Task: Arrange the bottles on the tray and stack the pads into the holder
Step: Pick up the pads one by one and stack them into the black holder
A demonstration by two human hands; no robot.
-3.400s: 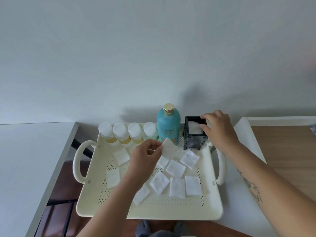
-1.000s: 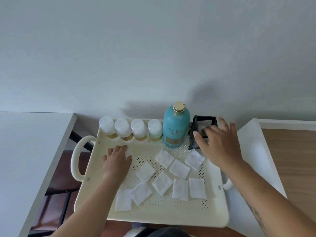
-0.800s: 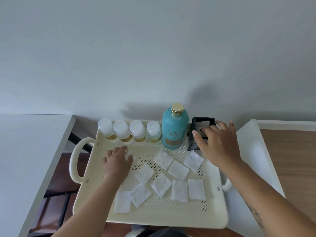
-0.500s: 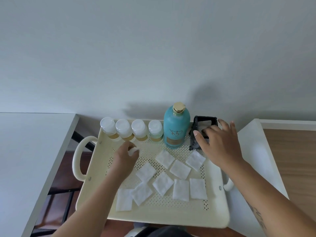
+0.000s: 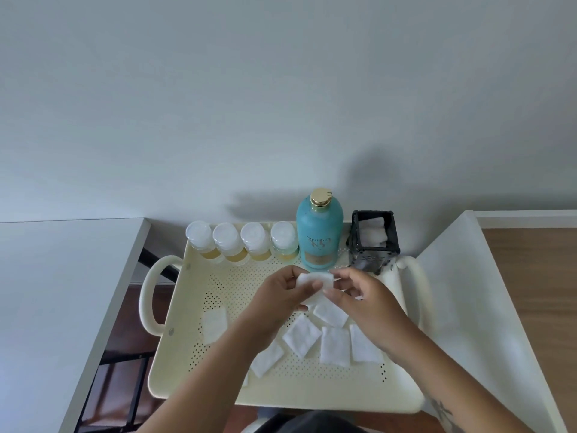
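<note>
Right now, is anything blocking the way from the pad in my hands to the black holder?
Nothing visible blocks it. The pad is held between both hands, left hand and right hand, above the tray. The holder stands behind and to the right, its top open. The teal bottle stands beside it on the left, off that path.

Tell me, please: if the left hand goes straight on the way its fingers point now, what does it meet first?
Probably the right hand. The left hand points right, both pinching one pad above the tray. Depth is unclear.
</note>
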